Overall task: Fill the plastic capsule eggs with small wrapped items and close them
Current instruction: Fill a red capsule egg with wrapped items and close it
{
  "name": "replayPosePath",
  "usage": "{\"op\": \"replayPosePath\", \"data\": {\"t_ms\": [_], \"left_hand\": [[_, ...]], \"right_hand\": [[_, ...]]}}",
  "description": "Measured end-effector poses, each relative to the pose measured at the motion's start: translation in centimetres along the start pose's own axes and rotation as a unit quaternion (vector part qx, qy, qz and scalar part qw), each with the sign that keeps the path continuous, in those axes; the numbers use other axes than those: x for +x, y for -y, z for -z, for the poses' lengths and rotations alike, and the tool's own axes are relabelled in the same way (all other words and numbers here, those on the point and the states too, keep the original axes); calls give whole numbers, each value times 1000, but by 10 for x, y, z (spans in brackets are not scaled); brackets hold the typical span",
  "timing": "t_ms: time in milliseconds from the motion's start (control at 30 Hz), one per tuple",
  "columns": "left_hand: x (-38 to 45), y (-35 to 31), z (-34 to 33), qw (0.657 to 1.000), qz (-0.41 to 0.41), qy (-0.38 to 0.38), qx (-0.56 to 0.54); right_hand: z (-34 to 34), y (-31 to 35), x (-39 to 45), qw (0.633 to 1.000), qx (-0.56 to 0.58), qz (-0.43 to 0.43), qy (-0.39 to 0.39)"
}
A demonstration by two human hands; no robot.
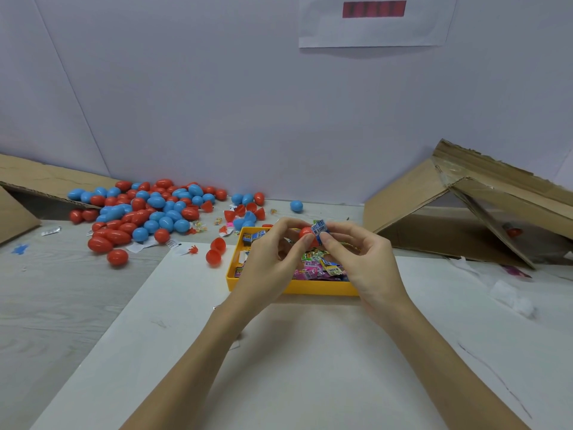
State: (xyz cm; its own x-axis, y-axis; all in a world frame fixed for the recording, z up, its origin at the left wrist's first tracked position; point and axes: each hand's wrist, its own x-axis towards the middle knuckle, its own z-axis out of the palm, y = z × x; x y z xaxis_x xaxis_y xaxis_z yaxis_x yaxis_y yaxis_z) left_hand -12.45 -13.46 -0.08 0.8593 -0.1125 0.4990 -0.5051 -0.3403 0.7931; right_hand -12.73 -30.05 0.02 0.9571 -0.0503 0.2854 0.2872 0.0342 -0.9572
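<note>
Above the yellow tray [291,288], the left hand [269,259] pinches a red egg half [306,233]; the right hand [356,259] pinches a blue wrapped item [319,230] against its rim. Best folded small, pressed fully inside before capping.

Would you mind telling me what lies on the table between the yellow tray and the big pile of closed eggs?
In the head view, two open red egg halves lie between the yellow tray and the egg pile.
</note>
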Motion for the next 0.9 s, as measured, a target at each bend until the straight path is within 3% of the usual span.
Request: {"op": "replayPosePath", "data": {"t_ms": [233,467,633,900], "left_hand": [[-2,0,-2,999,-30,-20,-20],[-1,1,-2,987,-119,-46,97],[-1,2,-2,985,-130,-33,107],[-3,4,-5,990,-121,-3,74]], "right_hand": [[-1,2,0,1000,12,-12,9],[-2,9,-1,989,109,-97,22],[-1,12,0,953,239,-184,37],[-1,9,0,935,272,-225,42]]}}
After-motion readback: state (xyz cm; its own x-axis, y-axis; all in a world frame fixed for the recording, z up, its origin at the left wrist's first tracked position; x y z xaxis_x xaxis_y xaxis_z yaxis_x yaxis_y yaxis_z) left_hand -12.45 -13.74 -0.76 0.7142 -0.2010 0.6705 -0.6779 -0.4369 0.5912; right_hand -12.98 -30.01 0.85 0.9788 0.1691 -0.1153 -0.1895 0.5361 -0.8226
